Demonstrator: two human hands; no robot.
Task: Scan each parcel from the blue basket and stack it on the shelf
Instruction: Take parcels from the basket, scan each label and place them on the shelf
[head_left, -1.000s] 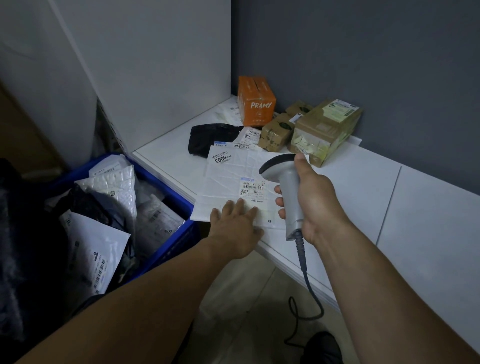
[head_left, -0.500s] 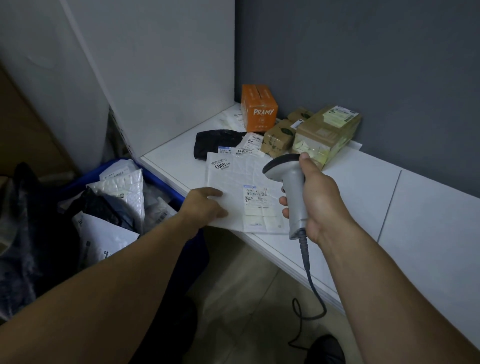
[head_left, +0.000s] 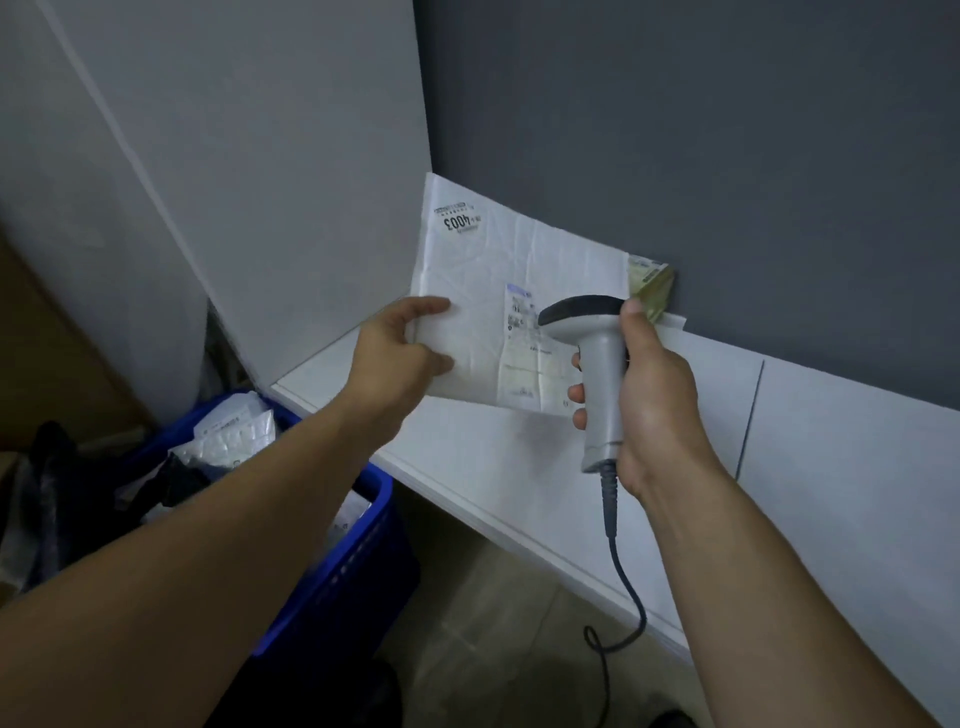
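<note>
Head: crinkled flat mailer (head_left: 493, 270), smooth scanner (head_left: 602, 374)

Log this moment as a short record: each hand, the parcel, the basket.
left hand: grips the left edge of the white parcel
right hand: holds the scanner, head toward the parcel's label
white parcel: held up, tilted, over the shelf
blue basket: more parcels inside, left of the shelf

A white parcel (head_left: 519, 270) carries a black-printed label (head_left: 527, 358). The scanner (head_left: 600, 384) is pale grey with a black head, the basket (head_left: 358, 551) bright blue.
</note>
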